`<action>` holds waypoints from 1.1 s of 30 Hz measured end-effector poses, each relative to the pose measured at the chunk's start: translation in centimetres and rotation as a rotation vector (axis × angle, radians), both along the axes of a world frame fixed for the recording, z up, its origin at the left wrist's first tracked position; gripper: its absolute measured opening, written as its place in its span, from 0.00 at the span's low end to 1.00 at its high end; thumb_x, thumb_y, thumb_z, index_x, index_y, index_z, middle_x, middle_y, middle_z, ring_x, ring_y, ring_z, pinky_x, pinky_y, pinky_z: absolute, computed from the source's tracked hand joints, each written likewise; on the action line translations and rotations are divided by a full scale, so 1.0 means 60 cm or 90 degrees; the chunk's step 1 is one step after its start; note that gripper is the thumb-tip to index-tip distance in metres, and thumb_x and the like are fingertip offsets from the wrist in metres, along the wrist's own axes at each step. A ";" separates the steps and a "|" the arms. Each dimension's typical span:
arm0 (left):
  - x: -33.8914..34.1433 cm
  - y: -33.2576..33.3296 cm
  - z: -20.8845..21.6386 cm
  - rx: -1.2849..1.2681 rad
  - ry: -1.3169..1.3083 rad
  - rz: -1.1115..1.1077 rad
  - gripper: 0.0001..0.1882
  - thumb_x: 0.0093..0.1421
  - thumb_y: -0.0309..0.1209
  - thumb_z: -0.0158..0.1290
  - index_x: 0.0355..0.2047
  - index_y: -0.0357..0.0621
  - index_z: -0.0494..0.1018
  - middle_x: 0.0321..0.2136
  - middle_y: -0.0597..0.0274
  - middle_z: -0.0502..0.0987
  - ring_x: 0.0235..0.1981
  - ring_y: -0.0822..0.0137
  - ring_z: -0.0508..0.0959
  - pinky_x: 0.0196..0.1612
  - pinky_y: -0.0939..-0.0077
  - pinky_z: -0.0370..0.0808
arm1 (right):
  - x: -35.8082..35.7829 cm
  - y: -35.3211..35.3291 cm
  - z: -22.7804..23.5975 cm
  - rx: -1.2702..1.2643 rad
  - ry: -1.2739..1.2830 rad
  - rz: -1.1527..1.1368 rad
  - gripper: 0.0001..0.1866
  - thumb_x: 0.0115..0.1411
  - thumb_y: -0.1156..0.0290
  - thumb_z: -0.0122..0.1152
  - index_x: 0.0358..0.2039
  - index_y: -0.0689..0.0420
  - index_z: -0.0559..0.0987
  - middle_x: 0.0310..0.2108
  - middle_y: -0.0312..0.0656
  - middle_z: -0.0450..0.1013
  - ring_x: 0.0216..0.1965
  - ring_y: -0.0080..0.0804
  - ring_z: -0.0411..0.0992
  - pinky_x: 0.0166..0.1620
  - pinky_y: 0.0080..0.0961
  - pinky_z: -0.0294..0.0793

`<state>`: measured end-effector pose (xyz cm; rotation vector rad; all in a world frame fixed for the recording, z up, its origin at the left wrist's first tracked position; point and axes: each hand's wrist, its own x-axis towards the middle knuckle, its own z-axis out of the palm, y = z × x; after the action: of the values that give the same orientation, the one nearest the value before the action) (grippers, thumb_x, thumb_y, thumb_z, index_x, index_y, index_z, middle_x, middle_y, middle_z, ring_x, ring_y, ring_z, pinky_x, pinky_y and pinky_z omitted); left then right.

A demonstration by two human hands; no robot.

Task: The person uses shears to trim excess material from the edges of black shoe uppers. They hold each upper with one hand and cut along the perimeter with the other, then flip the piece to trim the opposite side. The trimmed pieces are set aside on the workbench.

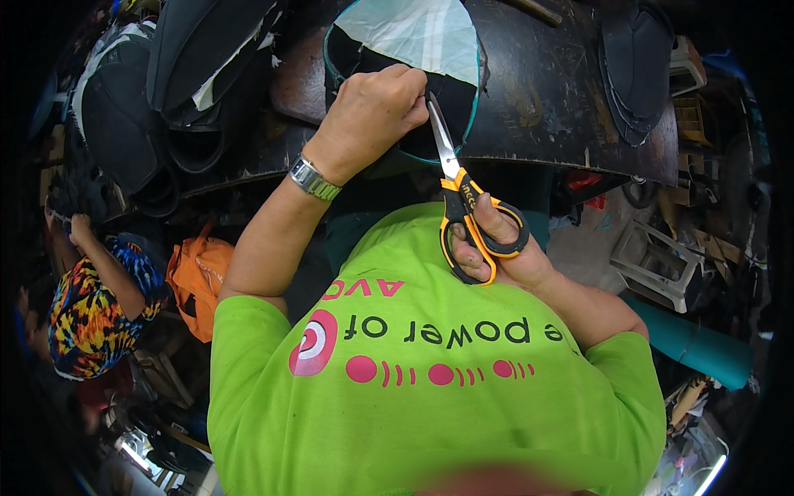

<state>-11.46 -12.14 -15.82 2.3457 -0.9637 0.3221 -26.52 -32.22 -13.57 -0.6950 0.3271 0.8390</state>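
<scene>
Some cutting is seemingly remaining, the finished share not showing: your left hand is pinching the teal-edged piece on the table, your right hand is gripping scissors.

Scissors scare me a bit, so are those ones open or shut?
Shut, or nearly: the scissors have their blades together in one narrow wedge, with no clear gap showing.
</scene>
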 end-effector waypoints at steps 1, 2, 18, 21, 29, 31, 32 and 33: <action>0.000 0.000 0.000 -0.001 0.000 0.000 0.08 0.55 0.27 0.57 0.25 0.39 0.69 0.22 0.53 0.74 0.24 0.49 0.78 0.28 0.60 0.76 | 0.000 0.001 0.000 0.005 -0.002 -0.002 0.28 0.68 0.41 0.50 0.29 0.56 0.71 0.18 0.36 0.69 0.17 0.19 0.65 0.23 0.15 0.65; 0.001 0.000 0.000 0.000 0.002 0.001 0.08 0.55 0.27 0.57 0.25 0.39 0.69 0.22 0.53 0.74 0.24 0.49 0.78 0.28 0.60 0.76 | 0.000 0.000 0.000 0.006 -0.002 -0.002 0.28 0.68 0.41 0.50 0.28 0.56 0.71 0.18 0.36 0.68 0.17 0.19 0.65 0.23 0.15 0.65; 0.011 0.004 0.007 0.067 0.063 0.011 0.07 0.54 0.28 0.60 0.29 0.37 0.75 0.25 0.54 0.78 0.25 0.54 0.80 0.31 0.65 0.76 | -0.002 -0.007 0.005 0.015 0.062 -0.018 0.24 0.69 0.45 0.52 0.31 0.55 0.72 0.16 0.35 0.69 0.14 0.16 0.64 0.21 0.12 0.64; 0.009 0.000 0.007 0.061 0.064 0.028 0.07 0.54 0.28 0.60 0.29 0.37 0.75 0.25 0.54 0.78 0.25 0.54 0.80 0.31 0.65 0.76 | -0.002 -0.011 0.006 0.013 0.051 -0.014 0.23 0.68 0.45 0.52 0.34 0.55 0.73 0.15 0.35 0.69 0.14 0.16 0.64 0.20 0.12 0.64; 0.013 0.001 0.011 0.038 0.081 0.026 0.06 0.55 0.27 0.58 0.29 0.37 0.74 0.24 0.50 0.77 0.26 0.49 0.79 0.31 0.63 0.75 | 0.000 -0.024 -0.002 0.017 0.026 0.007 0.22 0.68 0.46 0.54 0.36 0.55 0.73 0.15 0.36 0.70 0.13 0.17 0.64 0.19 0.13 0.64; 0.014 0.003 0.013 0.033 0.089 0.019 0.06 0.55 0.27 0.58 0.29 0.37 0.75 0.24 0.49 0.78 0.26 0.49 0.79 0.31 0.62 0.75 | 0.000 -0.029 -0.001 0.021 0.051 -0.001 0.21 0.68 0.47 0.55 0.36 0.55 0.74 0.16 0.37 0.70 0.12 0.18 0.65 0.18 0.14 0.66; 0.016 0.003 0.014 0.034 0.087 0.015 0.06 0.56 0.28 0.58 0.30 0.37 0.75 0.24 0.49 0.78 0.26 0.49 0.79 0.32 0.62 0.75 | -0.001 -0.033 0.001 0.023 0.078 -0.010 0.21 0.68 0.48 0.55 0.36 0.56 0.74 0.16 0.38 0.71 0.12 0.19 0.66 0.18 0.14 0.66; 0.017 0.004 0.016 0.034 0.086 0.011 0.07 0.56 0.28 0.57 0.30 0.37 0.75 0.24 0.48 0.78 0.26 0.48 0.79 0.32 0.61 0.75 | -0.001 -0.036 0.002 0.020 0.110 -0.015 0.21 0.68 0.49 0.56 0.36 0.56 0.74 0.16 0.39 0.71 0.12 0.20 0.67 0.18 0.15 0.67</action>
<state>-10.46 -11.90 -14.87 2.3921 -0.8977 0.1445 -26.58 -34.41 -13.42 -0.5897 0.4756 0.8814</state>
